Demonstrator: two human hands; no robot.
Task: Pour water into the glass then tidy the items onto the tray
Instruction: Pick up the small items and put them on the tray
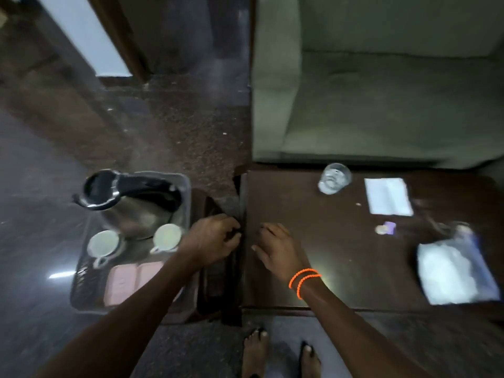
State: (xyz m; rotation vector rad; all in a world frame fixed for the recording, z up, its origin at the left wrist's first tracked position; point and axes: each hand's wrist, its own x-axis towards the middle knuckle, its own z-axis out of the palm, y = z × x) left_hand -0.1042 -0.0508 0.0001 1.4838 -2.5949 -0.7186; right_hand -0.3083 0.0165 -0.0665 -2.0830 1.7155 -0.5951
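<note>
Green sofa [381, 91]: far right, behind the worktop.

Dark wooden worktop [341, 255]: right half of scene, near edge just beyond the bare feet [281, 356].

Grey tray [188, 192]: left of worktop, set on a lower dark stand. Holds the kettle, two cups and flat pink packets [131, 279] at its near end.

Steel kettle [131, 197], black lid and handle: far end of tray, upright.

Clear plastic bag [455, 271], white contents: near right on worktop. Blurred; contents not identifiable.

White folded paper [388, 196]: far right on worktop, right of the glass.

Left hand [212, 241]: at the gap between tray and worktop, fingers curled at the worktop's left edge. Whether gripping anything: cannot tell.

Right hand [278, 249]: resting on worktop near its left edge, fingers loosely bent, holding nothing. Orange bead bands [302, 279] on wrist.

Glass [334, 178]: far centre of worktop, upright, well apart from both hands and from the tray. Contents unclear.

Two white cups [105, 242] [166, 237]: side by side on tray, just near of kettle.

Small purple item [386, 228]: centre right of worktop; too blurred to identify.
</note>
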